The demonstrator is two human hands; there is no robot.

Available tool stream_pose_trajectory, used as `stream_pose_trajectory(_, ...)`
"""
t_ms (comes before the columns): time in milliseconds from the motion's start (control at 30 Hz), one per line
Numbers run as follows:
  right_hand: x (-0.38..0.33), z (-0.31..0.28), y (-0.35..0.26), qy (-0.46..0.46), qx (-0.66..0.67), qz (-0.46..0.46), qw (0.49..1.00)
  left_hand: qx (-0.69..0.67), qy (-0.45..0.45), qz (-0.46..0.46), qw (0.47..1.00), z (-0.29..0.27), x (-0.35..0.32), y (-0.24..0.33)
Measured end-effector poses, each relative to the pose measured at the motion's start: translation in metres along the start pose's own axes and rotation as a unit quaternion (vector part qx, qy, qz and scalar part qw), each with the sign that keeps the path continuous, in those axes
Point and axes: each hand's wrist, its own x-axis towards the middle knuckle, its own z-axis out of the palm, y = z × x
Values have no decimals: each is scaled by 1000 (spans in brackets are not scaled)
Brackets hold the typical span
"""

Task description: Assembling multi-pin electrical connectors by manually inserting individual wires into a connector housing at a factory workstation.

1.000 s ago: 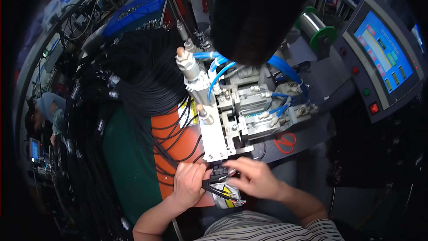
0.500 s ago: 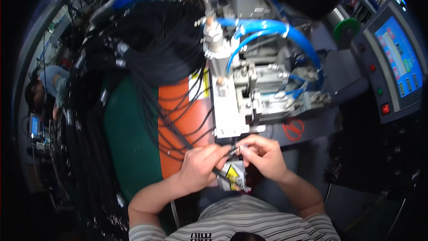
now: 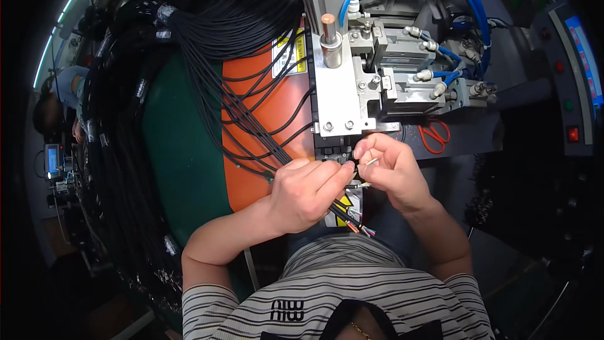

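Observation:
My left hand point(image 3: 308, 192) is closed, fingers and thumb together, on a black cable near its end. Close beside it, my right hand point(image 3: 393, 173) is curled in a pinch at that cable's stripped wires point(image 3: 372, 162), whose pale tips show by the thumb; the exact grip is partly hidden. Below the hands, other black cable ends point(image 3: 362, 228) show thin coloured wires, over a white and yellow label. Just beyond my fingertips stands a metal pneumatic machine point(image 3: 340, 104), its dark lower part facing the hands.
Bundled black cables point(image 3: 233, 25) cover the far left and trail over the orange and green table surface point(image 3: 182, 170). Blue air hoses point(image 3: 481, 12) arch over the machine. Red-handled scissors point(image 3: 434, 136) lie right of it. A control panel point(image 3: 579, 88) stands far right. Another person point(image 3: 66, 97) sits far left.
The view has shifted, so the machine sits higher in the picture and looks sharper. My hands stay together at the cable end, with several coloured wire ends now plainer below them.

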Motion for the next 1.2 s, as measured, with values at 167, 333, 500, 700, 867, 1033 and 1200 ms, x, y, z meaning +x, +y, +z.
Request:
stream_pose_trajectory(167, -7, 18, 28, 55, -282, -291, 912, -161, 43, -71, 983, 3, 1, -5)
stream_pose_trajectory(333, -4, 15, 33, 125, -507, -449, 725, -145, 17, -79, 986, 4, 2, -4)
stream_pose_trajectory(500, -5, 6, 9, 67, -192, -218, 955, -164, -11, -86, 983, 2, 3, -6)
stream_pose_trajectory(700, -3, -2, 2, -13, -105, -138, 985, -327, -43, -160, 930, -10, 12, -12)
stream_pose_trajectory(867, -2, -3, -2, -19, -163, -162, 973, -401, -131, -185, 888, -17, 14, -19)
stream_pose_trajectory(1033, 1, -4, -4, -31, -262, -208, 942, -445, -170, -267, 838, -19, 16, -17)
stream_pose_trajectory(1200, 2, -5, -6, -20, -304, -201, 931, -470, -182, -315, 804, -21, 17, -16)
